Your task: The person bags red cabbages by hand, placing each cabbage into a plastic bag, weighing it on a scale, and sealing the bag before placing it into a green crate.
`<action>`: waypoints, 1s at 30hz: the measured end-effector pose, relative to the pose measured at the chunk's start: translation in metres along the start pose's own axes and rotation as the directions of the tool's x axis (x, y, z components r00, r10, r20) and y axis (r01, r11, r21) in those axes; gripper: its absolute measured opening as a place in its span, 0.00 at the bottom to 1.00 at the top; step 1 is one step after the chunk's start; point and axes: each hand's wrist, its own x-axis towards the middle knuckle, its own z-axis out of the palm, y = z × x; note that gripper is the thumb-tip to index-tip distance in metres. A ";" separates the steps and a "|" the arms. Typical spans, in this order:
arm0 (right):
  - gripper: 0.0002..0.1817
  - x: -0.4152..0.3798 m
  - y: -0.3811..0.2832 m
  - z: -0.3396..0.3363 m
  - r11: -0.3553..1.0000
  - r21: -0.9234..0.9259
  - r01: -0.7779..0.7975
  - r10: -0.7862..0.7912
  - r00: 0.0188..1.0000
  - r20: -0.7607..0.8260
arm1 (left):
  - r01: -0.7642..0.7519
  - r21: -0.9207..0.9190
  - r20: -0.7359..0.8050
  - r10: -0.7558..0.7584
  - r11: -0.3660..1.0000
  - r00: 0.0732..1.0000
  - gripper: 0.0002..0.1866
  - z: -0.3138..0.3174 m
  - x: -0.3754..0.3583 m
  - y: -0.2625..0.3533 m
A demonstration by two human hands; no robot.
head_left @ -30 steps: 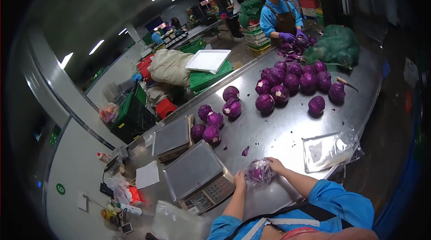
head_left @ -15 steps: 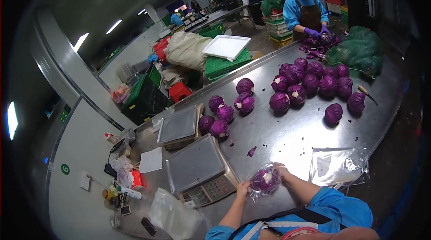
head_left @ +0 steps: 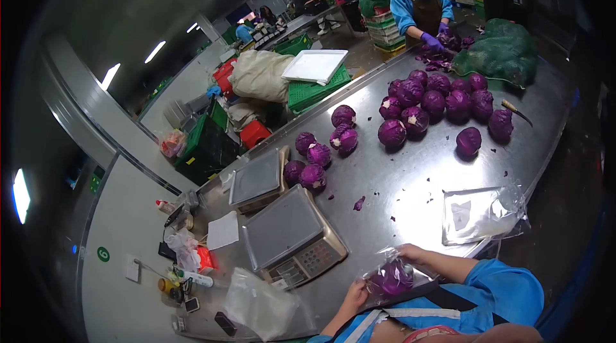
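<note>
A purple cabbage [head_left: 393, 279] inside a clear plastic bag is held near my body at the table's front edge. My left hand [head_left: 357, 294] grips the bag on its left side, fingers closed. On the far right side my right hand [head_left: 410, 253] is closed on the bag's upper edge. Clear film stands up above the cabbage between the hands. Just left of it is the nearer weighing scale [head_left: 282, 231], its plate bare. Some loose plastic bags [head_left: 260, 304] lie to the left of my left hand, and a tray with clear bags [head_left: 478, 214] lies beyond my right arm.
Several purple cabbages [head_left: 433, 104] cluster on the steel table [head_left: 378, 179], with more beside the second scale [head_left: 258, 178]. A knife [head_left: 515, 112] lies at the right. Across the table, a person in purple gloves [head_left: 431, 41] handles a cabbage near a green net sack [head_left: 497, 54].
The bagged cabbage has come closer to my body and turned, its pale stem end no longer showing. Both hands stay on the bag. The camera view has shifted slightly.
</note>
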 end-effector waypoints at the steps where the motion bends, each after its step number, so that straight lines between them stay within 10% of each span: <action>1: 0.10 -0.008 -0.019 0.007 0.984 -0.158 0.086 -0.075 0.994 0.076 | -0.097 0.406 0.073 0.074 0.909 0.995 0.11 0.001 -0.010 0.021; 3: 0.09 -0.033 -0.090 0.026 0.916 -0.366 0.162 -0.080 0.970 0.230 | -0.262 0.892 0.207 0.181 0.369 0.961 0.06 0.028 -0.043 0.068; 6: 0.14 -0.065 -0.156 0.062 0.518 -0.764 0.385 -0.086 0.912 0.401 | -0.406 0.773 0.594 0.331 -0.488 0.734 0.02 0.098 -0.097 0.127; 9: 0.15 -0.107 -0.169 0.093 0.212 -0.865 0.455 -0.144 0.890 0.433 | -0.393 0.633 0.710 0.299 -0.667 0.637 0.01 0.111 -0.143 0.114; 13: 0.13 -0.149 -0.097 0.101 -0.006 -0.911 0.413 -0.144 0.901 0.409 | -0.410 0.708 0.680 0.400 -0.575 0.614 0.01 0.057 -0.181 0.060; 16: 0.09 -0.177 -0.017 0.104 -0.187 -0.886 0.425 -0.107 0.887 0.448 | -0.231 0.945 0.180 0.222 0.231 0.958 0.07 -0.013 -0.203 0.005; 18: 0.05 -0.208 -0.001 0.120 -0.057 -0.901 0.430 -0.153 0.888 0.434 | -0.053 0.585 -0.232 0.230 0.809 0.945 0.19 -0.047 -0.200 -0.020; 20: 0.04 -0.233 0.014 0.130 -0.058 -0.905 0.421 -0.207 0.882 0.423 | -0.179 0.669 -0.167 0.381 0.721 0.909 0.30 -0.043 -0.193 -0.046; 23: 0.05 -0.270 0.017 0.144 -0.128 -0.907 0.402 -0.152 0.895 0.418 | 0.056 0.664 -0.109 0.023 0.745 0.994 0.23 -0.049 -0.186 -0.065; 25: 0.07 -0.293 0.002 0.161 -0.224 -0.974 -0.029 0.199 0.977 -0.074 | 0.121 0.663 -0.098 -0.075 0.739 0.992 0.19 -0.056 -0.191 -0.071; 26: 0.07 -0.296 0.005 0.162 -0.233 -0.972 -0.030 0.197 0.977 -0.077 | 0.144 0.714 -0.088 -0.117 0.685 0.989 0.17 -0.053 -0.205 -0.069; 30: 0.11 -0.292 0.028 0.190 0.008 -0.993 0.121 -0.303 0.946 0.113 | 0.191 0.787 -0.049 -0.250 0.586 0.967 0.15 -0.072 -0.227 -0.086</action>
